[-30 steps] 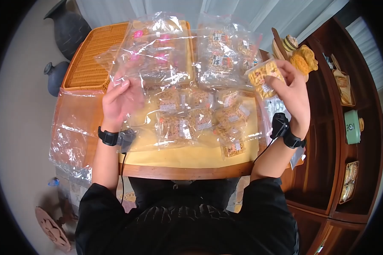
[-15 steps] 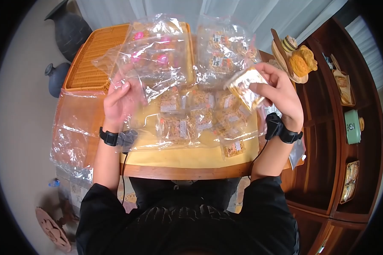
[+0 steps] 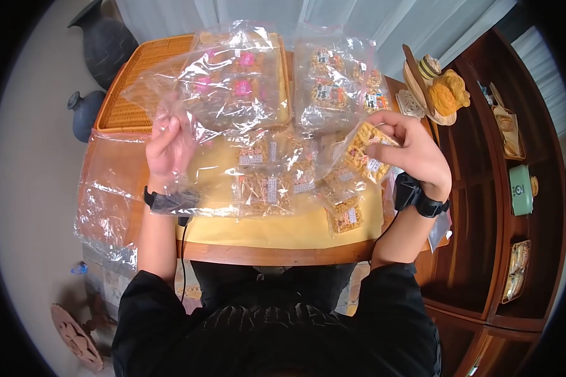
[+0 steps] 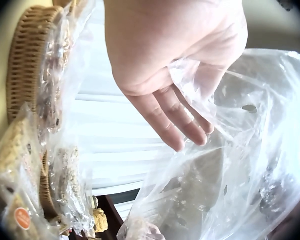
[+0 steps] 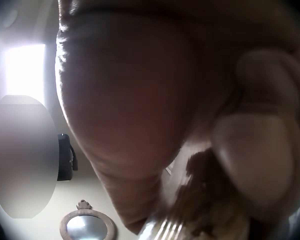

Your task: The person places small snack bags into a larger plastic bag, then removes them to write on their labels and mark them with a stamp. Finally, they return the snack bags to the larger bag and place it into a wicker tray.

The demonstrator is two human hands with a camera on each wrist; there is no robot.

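A large clear plastic bag is pinched by my left hand and spreads to the right above the table. In the left wrist view the film comes out between thumb and fingers, the other fingers fairly straight. My right hand grips a small clear packet of golden crunchy snack with a white label, at the bag's right side. Under and behind the bag lie several similar snack packets; one packet sits near the table's front. The right wrist view is mostly dark palm and fingers.
Behind are a wicker tray, a bag of pink-marked packets and another filled bag. A flat clear bag lies at left. Bread-like items and a wooden shelf stand at right.
My right hand has brought the snack packet leftward and down to the bag's right side, tilting it on the way. My left hand has shifted slightly left with the bag.
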